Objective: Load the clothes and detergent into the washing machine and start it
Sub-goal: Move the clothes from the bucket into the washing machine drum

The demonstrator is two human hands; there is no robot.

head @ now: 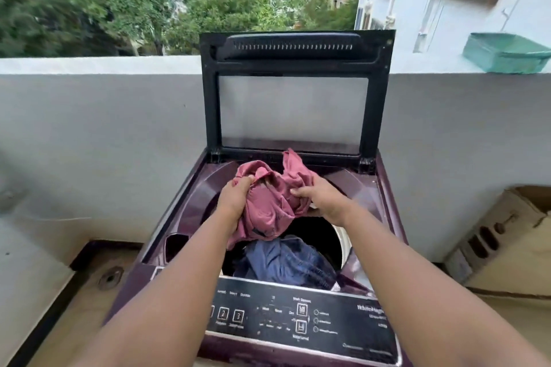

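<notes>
Maroon top-load washing machine [190,188], lid [293,92] up, dark blue clothes [286,259] in the drum. Pink garment [268,202] bunched over the opening, held by left hand [235,197] and right hand [323,199], fingers curled into the fabric.

The crumpled pink cloth garment [268,202] looks soft and matt, as does the dark blue fabric [286,262] below. The maroon plastic washing machine top [208,188] shines glossy; its black-framed lid [293,92] holds a smooth translucent pane. The grey plastered parapet wall [104,128] is matt.
</notes>
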